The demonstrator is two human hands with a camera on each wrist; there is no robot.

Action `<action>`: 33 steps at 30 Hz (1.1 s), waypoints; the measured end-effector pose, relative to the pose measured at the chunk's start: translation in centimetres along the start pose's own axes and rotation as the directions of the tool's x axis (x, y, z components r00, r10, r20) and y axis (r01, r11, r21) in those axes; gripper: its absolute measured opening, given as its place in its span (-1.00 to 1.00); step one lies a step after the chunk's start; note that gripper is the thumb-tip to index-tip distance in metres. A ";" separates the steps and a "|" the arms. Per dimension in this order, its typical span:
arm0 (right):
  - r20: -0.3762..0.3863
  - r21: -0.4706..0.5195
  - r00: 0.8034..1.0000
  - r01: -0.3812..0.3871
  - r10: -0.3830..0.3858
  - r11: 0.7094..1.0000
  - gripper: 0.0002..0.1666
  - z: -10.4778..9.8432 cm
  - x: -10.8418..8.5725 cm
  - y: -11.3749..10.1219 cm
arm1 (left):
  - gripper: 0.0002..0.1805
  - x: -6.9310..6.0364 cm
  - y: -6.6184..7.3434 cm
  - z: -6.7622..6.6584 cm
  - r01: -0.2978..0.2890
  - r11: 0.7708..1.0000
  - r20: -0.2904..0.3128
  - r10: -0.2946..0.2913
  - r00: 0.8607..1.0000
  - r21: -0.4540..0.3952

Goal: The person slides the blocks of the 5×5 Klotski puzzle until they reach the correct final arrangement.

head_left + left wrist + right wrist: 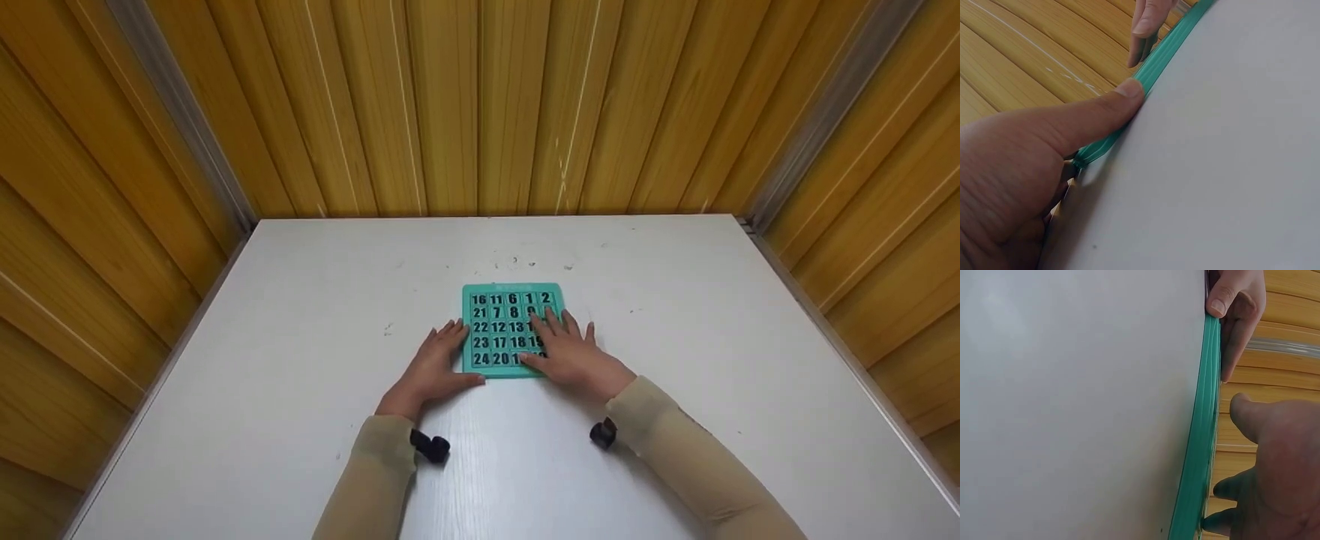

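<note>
A turquoise number slide puzzle [499, 328] lies flat on the table, its square tiles printed with black numbers. My left hand [435, 367] holds its near left corner, the fingers along the left side and the thumb against the near edge. In the left wrist view that thumb presses on the green rim [1169, 53]. My right hand [574, 356] is spread over the puzzle's right part, fingertips over the tiles, covering several numbers. From the right wrist view, its thumb and fingers [1258, 419] are apart and slightly bent above the puzzle's edge.
The white table [300, 300] bears small dark marks beyond the puzzle. Yellow wood-look panels [510, 112] rise at the back and both sides, with grey metal posts [187, 112] in the corners. A black wrist device [431, 446] sits at each cuff.
</note>
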State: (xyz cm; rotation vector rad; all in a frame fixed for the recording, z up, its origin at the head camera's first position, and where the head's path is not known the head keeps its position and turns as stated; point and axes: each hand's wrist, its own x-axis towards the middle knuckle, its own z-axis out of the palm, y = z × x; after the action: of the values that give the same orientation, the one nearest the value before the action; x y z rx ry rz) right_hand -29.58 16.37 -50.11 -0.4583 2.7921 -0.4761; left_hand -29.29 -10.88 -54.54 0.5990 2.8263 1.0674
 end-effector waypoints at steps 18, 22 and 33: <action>0.070 -0.022 0.994 -0.080 0.082 0.997 0.04 1.3 -4.7 -1.8 | 0.09 0.0 0.0 0.0 0.042 0.999 -0.003 -0.042 0.999 0.013; 0.077 -0.039 0.993 -0.082 0.085 0.996 0.04 1.3 -4.6 -1.9 | 0.09 0.0 0.1 0.1 0.047 0.999 -0.004 -0.047 0.999 0.006; 0.068 -0.035 0.994 -0.081 0.084 0.996 0.02 0.7 -3.3 -1.3 | 0.08 0.1 0.1 0.2 0.030 1.000 -0.015 -0.030 0.999 0.003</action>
State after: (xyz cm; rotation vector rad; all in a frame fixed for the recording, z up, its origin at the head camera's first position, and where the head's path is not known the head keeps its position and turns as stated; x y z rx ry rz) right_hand -26.03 16.14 -49.59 -0.3578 2.7428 -0.3895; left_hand -29.28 -10.66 -54.57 0.5492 2.8405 1.0670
